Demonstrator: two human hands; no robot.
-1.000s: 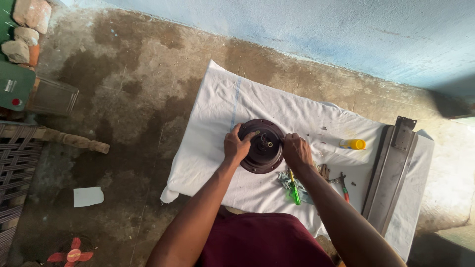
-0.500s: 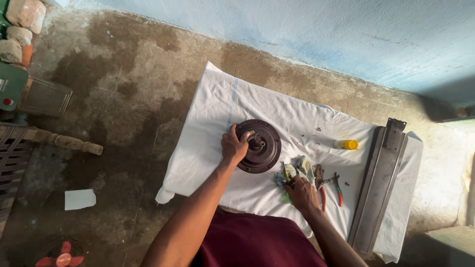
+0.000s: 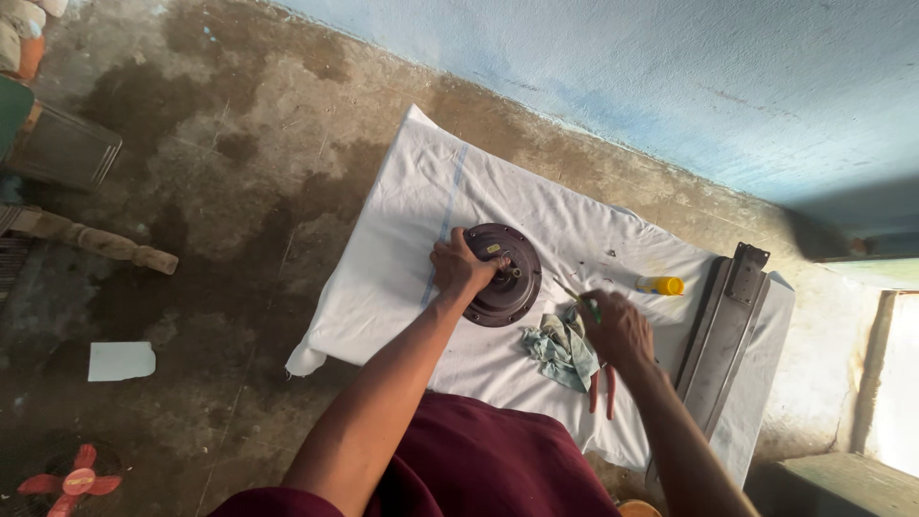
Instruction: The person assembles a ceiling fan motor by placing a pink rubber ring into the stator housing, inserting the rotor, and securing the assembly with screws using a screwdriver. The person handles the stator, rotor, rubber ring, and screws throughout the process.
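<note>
Motor housing (image 3: 503, 275): dark, round; set near the middle of the white cloth (image 3: 402, 211), which is spread on the floor.
Left hand (image 3: 459, 265): closed over the housing's left rim.
Right hand (image 3: 617, 325): closed around a green-handled screwdriver (image 3: 577, 297), above a crumpled rag (image 3: 560, 347).

Bare concrete floor (image 3: 230, 172), stained dark in patches, meets pale blue wall at far edge. White cloth (image 3: 593, 239) spread flat on floor. On cloth: round dark motor housing (image 3: 512, 282), crumpled grey-green rag (image 3: 555, 349) just beside it, red-handled pliers (image 3: 603, 388) near rag, small yellow-capped bottle (image 3: 661, 284), long grey metal blades (image 3: 723, 330) along cloth's right edge. Directly on floor, left: white paper scrap (image 3: 122, 361), wooden leg (image 3: 96, 241), red toy fan (image 3: 62, 482).
</note>
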